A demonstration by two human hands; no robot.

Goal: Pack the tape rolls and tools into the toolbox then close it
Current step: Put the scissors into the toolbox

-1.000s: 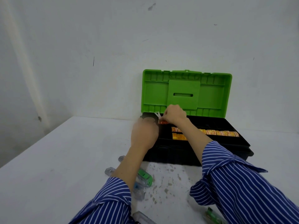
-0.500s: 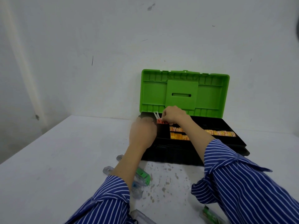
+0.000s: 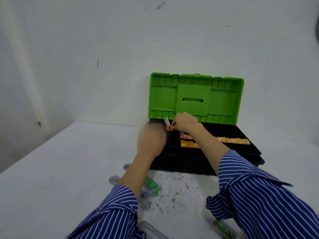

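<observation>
The white table (image 3: 72,169) is the biggest thing here, smooth but speckled with brown flecks just before the toolbox (image 3: 198,163), which I keep pushed toward the wall so its hinged green lid (image 3: 196,95) can stand upright and leave the black tray free for loading. The lid is ribbed, moulded plastic with a slot in its middle panel. In the tray, 2 rows of orange tape rolls (image 3: 231,140) already lie side by side in long compartments. On the table near me wait clear plastic tools with green parts (image 3: 151,185), still to be packed.

My left hand (image 3: 151,142) is blurred over the box's left end; I cannot tell whether it grips anything. My right hand (image 3: 184,123) curls its fingers around a small orange-and-white piece (image 3: 168,125), lowering it into the far left compartment, I judge.
</observation>
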